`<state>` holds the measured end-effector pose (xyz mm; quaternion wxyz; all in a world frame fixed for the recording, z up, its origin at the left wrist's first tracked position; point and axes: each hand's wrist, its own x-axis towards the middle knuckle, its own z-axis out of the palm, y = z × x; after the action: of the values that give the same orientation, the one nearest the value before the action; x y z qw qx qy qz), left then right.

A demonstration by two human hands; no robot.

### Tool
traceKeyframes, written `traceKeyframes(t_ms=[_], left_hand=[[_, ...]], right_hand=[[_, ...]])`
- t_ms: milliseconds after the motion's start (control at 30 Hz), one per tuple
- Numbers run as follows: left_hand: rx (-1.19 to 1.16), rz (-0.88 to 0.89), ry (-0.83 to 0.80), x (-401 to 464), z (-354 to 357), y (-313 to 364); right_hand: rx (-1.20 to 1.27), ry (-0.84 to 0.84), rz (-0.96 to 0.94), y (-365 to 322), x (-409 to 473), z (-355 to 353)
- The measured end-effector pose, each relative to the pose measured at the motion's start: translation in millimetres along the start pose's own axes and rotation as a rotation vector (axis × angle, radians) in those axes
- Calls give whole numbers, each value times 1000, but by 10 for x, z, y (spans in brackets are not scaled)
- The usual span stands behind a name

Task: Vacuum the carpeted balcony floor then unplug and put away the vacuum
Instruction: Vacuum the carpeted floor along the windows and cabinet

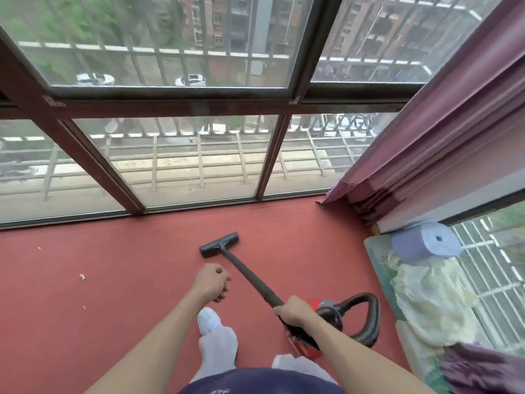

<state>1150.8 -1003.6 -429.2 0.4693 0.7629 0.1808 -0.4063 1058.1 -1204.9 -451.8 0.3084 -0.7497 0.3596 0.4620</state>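
Note:
The red carpet (127,280) covers the balcony floor. A black vacuum floor head (219,244) lies flat on it near the window, joined to a dark wand (250,275) that slants back to me. My right hand (295,309) grips the wand's lower end. Behind that hand sits the red and black vacuum body (326,311) with its black ribbed hose (372,317) looping to the right. My left hand (213,282) hovers over the carpet left of the wand, fingers curled, holding nothing. Small white scraps (82,277) lie on the carpet at the left.
Tall glass windows (184,157) with dark frames wall the far side. A purple curtain (426,143) hangs at the right. Along the right wall is a low ledge with a cloth (426,297) and a grey-blue roll (426,241). My white-socked foot (208,319) stands below my left hand.

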Motion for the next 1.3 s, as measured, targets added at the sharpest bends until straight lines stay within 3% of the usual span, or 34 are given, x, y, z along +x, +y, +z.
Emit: traceKeyframes(t_ms=[300,600,833,1300], left_hand=[[-59,-36,184,-787,701,-603],[30,17,81,-1513,1908,-740],[79,82,111,-1938,2179,-934],[-229,-20,169,-3140,2534,-2628]], right_hand=[[-214,29,-182,900,-267,6],[-233,55,-252,1777,-628,-41],[-282,75,-284,2231,-868,70],[-613,162,-365,3381,-1377,1027]])
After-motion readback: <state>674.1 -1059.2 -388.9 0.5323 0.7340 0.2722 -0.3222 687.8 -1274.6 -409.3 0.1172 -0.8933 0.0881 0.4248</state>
